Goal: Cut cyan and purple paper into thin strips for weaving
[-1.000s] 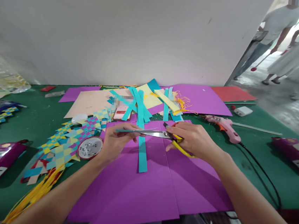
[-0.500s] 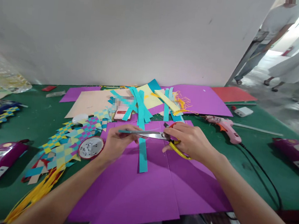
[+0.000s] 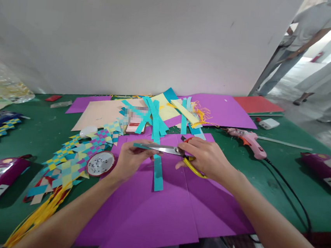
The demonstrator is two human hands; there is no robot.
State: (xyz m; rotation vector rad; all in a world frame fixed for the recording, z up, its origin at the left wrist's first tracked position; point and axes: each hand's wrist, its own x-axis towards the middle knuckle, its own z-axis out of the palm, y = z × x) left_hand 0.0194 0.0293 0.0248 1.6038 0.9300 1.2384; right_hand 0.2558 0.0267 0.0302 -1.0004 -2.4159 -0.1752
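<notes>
My right hand (image 3: pixel 206 155) is closed round the red and yellow handles of a pair of scissors (image 3: pixel 165 149), whose blades point left. Between finger and thumb my left hand (image 3: pixel 132 160) pinches a narrow teal paper strip (image 3: pixel 140 145). The scissor blades meet this strip at my left fingertips, and much of it is hidden there. Below the blades a longer teal strip (image 3: pixel 158 174) lies on purple paper sheets (image 3: pixel 156 216). Further teal strips (image 3: pixel 155 119) are heaped just beyond my hands.
Left of me lie woven paper pieces (image 3: pixel 74 162) with a yellow tassel (image 3: pixel 41 213) and a round white dish (image 3: pixel 100 163). A pink glue gun (image 3: pixel 251 142) with a black cord rests on the right. Purple power strips (image 3: pixel 0 178) flank the green table. People stand at the far right.
The scissors and my right hand have shifted slightly left, so the blades reach further along the strip. My left hand stays nearly in place.
</notes>
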